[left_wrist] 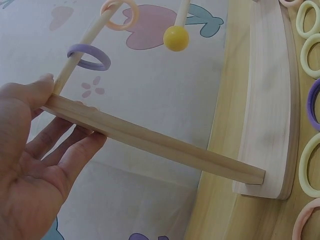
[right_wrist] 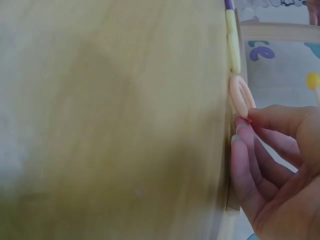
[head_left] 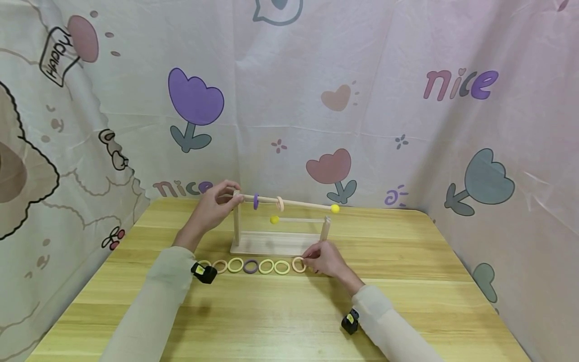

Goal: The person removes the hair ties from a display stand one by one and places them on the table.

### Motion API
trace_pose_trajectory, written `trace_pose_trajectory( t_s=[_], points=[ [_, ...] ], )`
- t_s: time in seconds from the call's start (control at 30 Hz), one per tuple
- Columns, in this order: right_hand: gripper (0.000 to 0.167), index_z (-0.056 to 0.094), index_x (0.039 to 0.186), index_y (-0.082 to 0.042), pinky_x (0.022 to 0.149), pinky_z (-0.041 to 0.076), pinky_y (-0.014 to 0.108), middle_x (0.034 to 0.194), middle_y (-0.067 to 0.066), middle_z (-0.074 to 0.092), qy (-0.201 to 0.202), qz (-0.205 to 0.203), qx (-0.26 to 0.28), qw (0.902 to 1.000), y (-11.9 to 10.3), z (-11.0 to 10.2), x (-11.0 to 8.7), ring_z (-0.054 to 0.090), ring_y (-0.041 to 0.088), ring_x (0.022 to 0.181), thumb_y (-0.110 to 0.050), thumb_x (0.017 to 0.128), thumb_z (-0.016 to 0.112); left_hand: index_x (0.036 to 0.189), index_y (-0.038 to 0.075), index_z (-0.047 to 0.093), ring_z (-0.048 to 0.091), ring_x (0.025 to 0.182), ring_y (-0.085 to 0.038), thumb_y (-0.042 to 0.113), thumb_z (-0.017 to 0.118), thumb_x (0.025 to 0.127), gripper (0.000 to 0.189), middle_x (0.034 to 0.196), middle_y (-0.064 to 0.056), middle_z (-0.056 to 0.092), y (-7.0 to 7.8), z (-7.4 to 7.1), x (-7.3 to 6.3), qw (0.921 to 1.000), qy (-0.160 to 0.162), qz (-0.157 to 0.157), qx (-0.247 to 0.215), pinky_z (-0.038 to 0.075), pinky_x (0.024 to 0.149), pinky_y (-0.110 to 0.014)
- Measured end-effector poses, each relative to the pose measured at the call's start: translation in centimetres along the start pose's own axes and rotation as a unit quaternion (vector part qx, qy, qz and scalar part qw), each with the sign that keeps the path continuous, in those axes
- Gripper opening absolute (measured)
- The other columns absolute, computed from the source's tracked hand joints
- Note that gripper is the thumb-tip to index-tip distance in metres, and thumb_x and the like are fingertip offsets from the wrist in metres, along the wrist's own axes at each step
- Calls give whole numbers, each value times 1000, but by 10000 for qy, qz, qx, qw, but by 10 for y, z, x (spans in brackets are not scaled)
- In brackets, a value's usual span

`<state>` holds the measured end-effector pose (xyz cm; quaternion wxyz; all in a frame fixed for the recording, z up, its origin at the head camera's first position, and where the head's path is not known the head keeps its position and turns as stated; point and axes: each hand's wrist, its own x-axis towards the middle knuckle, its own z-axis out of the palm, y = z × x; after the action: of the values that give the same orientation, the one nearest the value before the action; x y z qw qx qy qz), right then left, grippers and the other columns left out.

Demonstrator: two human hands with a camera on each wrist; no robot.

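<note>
A wooden stand [head_left: 276,243] has two posts, each bearing a horizontal rod with a yellow ball at its end. My left hand [head_left: 216,205] grips the top of the taller left post [left_wrist: 150,135], thumb by the base of the upper rod. On that rod hang a purple ring [left_wrist: 90,56] and a peach ring [head_left: 280,203]. The lower rod [head_left: 300,220] carries no ring. In front of the stand's right end, my right hand [head_left: 326,258] pinches another peach ring [right_wrist: 241,96] between thumb and fingertips; in the right wrist view this ring is tilted up.
A row of rings lies along the stand's front edge on the wooden table [head_left: 271,317], among them a yellow ring [head_left: 235,265] and a purple ring [head_left: 251,266]. Behind the table hangs a printed cloth [head_left: 280,90].
</note>
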<state>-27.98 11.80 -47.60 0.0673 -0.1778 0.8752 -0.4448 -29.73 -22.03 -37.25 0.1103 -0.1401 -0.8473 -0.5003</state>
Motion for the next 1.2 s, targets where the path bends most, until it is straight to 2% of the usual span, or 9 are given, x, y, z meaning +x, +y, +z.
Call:
trace_pose_trajectory(
  t_s=[0.57,1.03,1.2],
  points=[
    [4,80,90,-3,47,50,20,73,8,75,41,71,-245,9997,-3,6,1,59,6,50,-2,87,78,125,9,59,66,124,-41,29,65,103,30,126,-21,68,5,-1,0,9999,-75,-2,-100,53,103,-56],
    [4,80,90,-3,48,49,21,73,7,75,3,48,-270,9996,-2,5,0,58,4,51,-3,88,77,126,10,59,65,125,-42,29,65,103,30,128,-21,68,4,-1,-1,10000,-54,-21,-69,54,102,-56],
    [4,80,90,-3,49,50,21,74,7,75,2,77,-285,9996,-3,5,0,59,5,52,-3,88,77,125,11,59,66,124,-41,30,64,103,29,128,-21,69,3,0,-1,10000,-30,-30,6,55,100,-53]
  ],
)
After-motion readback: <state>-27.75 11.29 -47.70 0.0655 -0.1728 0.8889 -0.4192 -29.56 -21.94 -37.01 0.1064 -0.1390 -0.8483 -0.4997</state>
